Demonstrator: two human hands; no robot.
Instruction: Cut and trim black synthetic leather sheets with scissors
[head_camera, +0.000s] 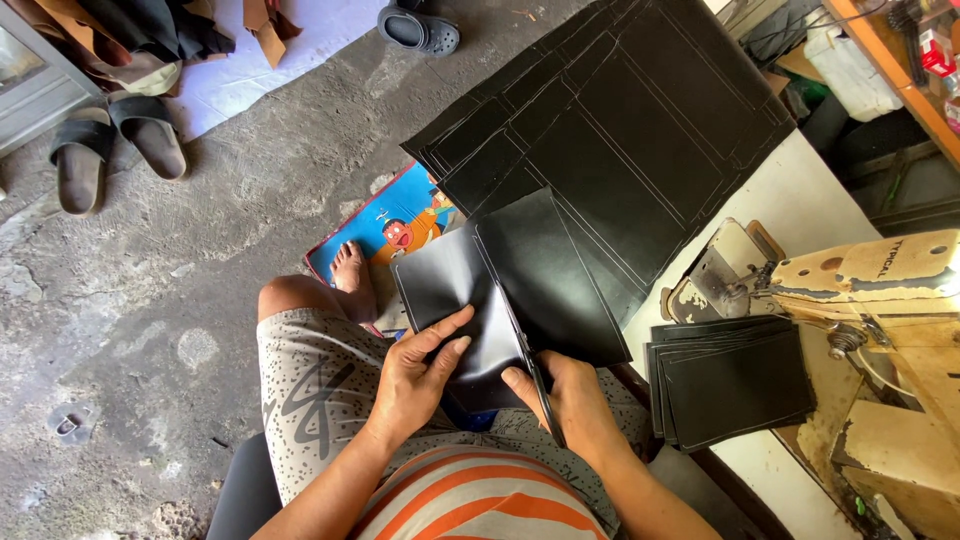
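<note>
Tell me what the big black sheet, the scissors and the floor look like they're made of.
Black sheet: likely leather or faux leather; smooth, faint sheen, bends softly, pale marked lines.
Scissors in the right hand: dark blades, probably metal; too thin to be sure.
Floor: bare concrete, grey, rough, blotchy.

Rough grey concrete floor, stained and pitted, in even daylight — a pale sheet spread at the top. Brown sandals and a dark clog lie loose on it. White desk at right carries a worn cream sewing machine — cluttered orange shelf beyond.
</note>
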